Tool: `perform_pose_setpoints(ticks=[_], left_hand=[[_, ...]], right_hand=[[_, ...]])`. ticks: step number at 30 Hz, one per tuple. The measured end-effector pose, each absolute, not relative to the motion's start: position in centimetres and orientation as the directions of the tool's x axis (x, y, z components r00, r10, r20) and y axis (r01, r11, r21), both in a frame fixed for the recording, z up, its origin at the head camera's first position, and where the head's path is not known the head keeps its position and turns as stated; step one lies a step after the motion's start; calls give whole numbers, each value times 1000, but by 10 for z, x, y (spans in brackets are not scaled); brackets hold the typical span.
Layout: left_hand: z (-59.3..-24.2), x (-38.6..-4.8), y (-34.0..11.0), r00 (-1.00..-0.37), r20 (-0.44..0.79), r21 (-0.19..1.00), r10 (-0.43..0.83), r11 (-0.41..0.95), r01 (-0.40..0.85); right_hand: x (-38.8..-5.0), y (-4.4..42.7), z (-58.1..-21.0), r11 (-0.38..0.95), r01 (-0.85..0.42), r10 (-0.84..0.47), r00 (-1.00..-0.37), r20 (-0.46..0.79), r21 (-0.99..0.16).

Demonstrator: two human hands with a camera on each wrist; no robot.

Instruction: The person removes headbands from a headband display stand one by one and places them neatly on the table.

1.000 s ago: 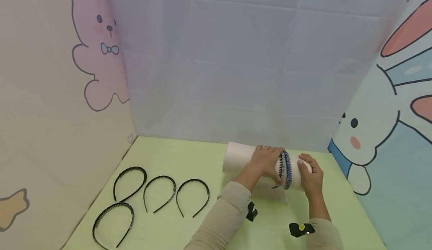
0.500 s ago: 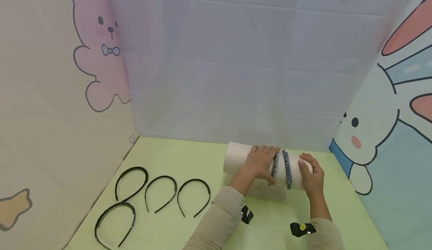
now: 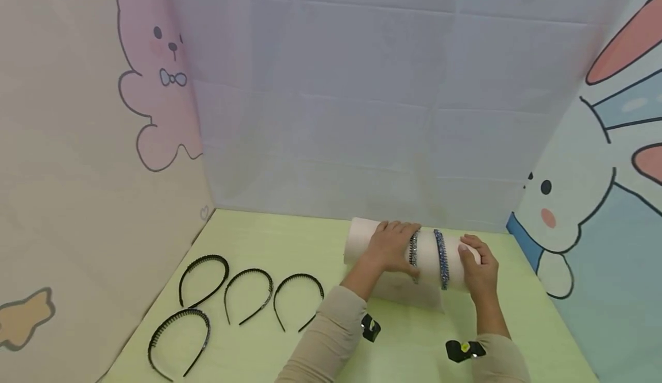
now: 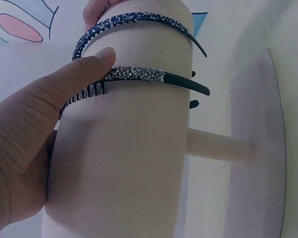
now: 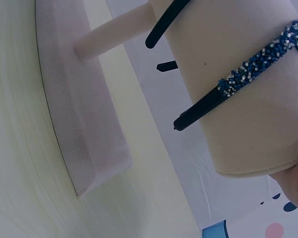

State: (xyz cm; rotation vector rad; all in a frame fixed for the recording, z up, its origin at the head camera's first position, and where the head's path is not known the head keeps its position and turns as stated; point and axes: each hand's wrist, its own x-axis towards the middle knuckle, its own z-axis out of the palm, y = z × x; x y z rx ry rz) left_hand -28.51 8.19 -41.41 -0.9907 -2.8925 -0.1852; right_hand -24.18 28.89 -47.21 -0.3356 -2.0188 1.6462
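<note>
A pale, cloth-covered cylinder headband stand (image 3: 427, 256) lies across the right half of the table on a short post and flat base (image 3: 411, 294). My left hand (image 3: 389, 249) reaches over it, thumb in front and fingers over the top, gripping a silver rhinestone headband (image 4: 139, 74) that sits around the roll. Its toothed side is partly hidden by the thumb. To the right, a blue rhinestone headband (image 3: 442, 259) also straddles the roll, apart from the silver one. My right hand (image 3: 481, 269) holds the roll's right end, fingers behind and thumb in front.
Several black toothed headbands lie at the table's left: one at the back (image 3: 204, 256), one at the front (image 3: 178, 343), others towards the middle (image 3: 248, 271). A plain curtain (image 3: 331, 113) closes off the back, with cartoon-printed sheets at both sides.
My left hand has slid the silver headband leftward along the roll, away from the blue one; they were side by side before. My right hand has stayed at the roll's end.
</note>
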Motion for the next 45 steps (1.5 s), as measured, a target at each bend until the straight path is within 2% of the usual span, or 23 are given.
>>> perform_pose_setpoints(ticks=[12,19,28,39,45], left_hand=[[-413,-292,65,-804,145,132,576,794,593],[-417,-294,54,-790,174,124,587,783,609],[-415,-295,34,-792,229,98,566,796,597],[-424,-302,16,-798,255,166,546,788,592],[-427,-304,12,-789,262,211,556,764,609]], right_hand=[[-238,287,-465,198,-139,482,-848,220,-970],[-237,287,-467,232,-100,491,-846,205,-968],[-239,291,-471,270,-127,493,-833,250,-954],[-241,286,-471,221,-90,488,-852,190,-971],[-231,277,-455,228,-89,482,-855,191,-970]])
